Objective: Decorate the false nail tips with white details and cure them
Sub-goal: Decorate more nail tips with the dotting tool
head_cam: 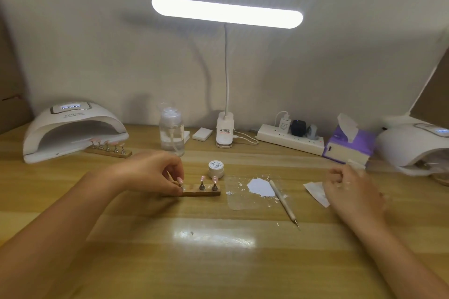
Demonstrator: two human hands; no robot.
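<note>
A wooden holder (206, 193) in the middle of the table carries pink false nail tips (208, 179) on metal stands. My left hand (155, 172) pinches the stand with the tip (180, 180) at the holder's left end. My right hand (352, 189), blurred, hovers over a white wipe (315, 193) with curled fingers; what it holds is unclear. A dotting pen (283, 199) lies beside a white gel blob (261, 187) on a clear sheet. A small gel jar (216, 169) stands behind the holder. A second holder of tips (108, 149) sits at the curing lamp (73, 133).
A pump bottle (172, 132), a clip desk lamp (224, 136), a power strip (289, 138), a purple tissue box (347, 145) and a second curing lamp (413, 143) line the back of the table. The wooden tabletop (218, 250) stretches toward me.
</note>
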